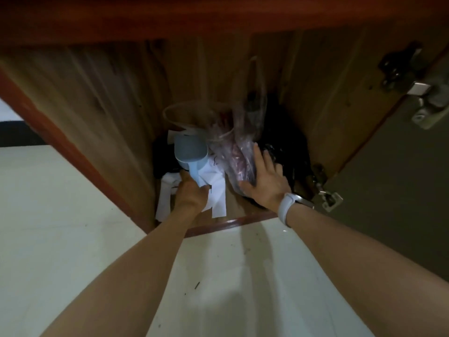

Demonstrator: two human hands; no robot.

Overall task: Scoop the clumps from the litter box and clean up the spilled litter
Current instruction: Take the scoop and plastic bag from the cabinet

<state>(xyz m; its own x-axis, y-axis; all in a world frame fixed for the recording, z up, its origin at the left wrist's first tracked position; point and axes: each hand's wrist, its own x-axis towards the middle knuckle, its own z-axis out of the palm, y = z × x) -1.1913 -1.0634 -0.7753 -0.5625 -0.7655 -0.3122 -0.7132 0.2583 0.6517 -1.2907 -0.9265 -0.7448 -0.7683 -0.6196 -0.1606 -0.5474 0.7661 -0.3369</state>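
Note:
Both my arms reach into a low wooden cabinet (102,113). My left hand (190,193) grips the handle of a light blue scoop (190,152), whose bowl points toward the back of the cabinet. White paper strips (217,190) lie under and around that hand. My right hand (263,176), with a white watch on the wrist, rests with spread fingers on a clear plastic bag (237,152) holding reddish items. No litter box is in view.
A clear round container (184,113) stands behind the scoop. Dark cords or bags (286,152) fill the cabinet's right side. The open cabinet door (401,178) with metal hinges hangs at right. Pale floor tiles (60,215) with dark specks lie in front.

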